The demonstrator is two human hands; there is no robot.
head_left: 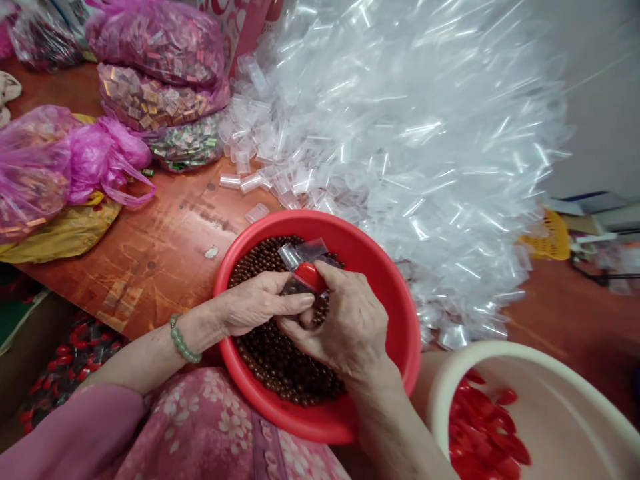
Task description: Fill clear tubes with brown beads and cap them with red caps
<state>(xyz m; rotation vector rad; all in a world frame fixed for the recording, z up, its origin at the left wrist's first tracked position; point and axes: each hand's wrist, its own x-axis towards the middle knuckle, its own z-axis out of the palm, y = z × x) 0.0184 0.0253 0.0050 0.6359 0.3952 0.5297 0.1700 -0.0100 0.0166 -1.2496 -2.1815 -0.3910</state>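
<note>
Over a red basin (393, 300), my left hand (253, 303) grips a small clear plastic container (295, 287) with dark contents. A red cap (308, 272) sits at its top, pinched by the fingers of my right hand (347, 317); whether it is fully seated cannot be made out. Both hands are closed, and my right fingers partly hide the container. Small shiny brown balls (287, 373) lie in the basin below. A couple of clear plastic tubes (311, 249) rest on the balls just beyond my hands.
A large heap of clear plastic tubes (400, 147) rises behind the basin. At right, a cream bucket (473, 357) contains red caps (483, 430). Pink bags (165, 50) of small pieces are stacked at left. Red-capped containers (75, 360) lie in a box at lower left.
</note>
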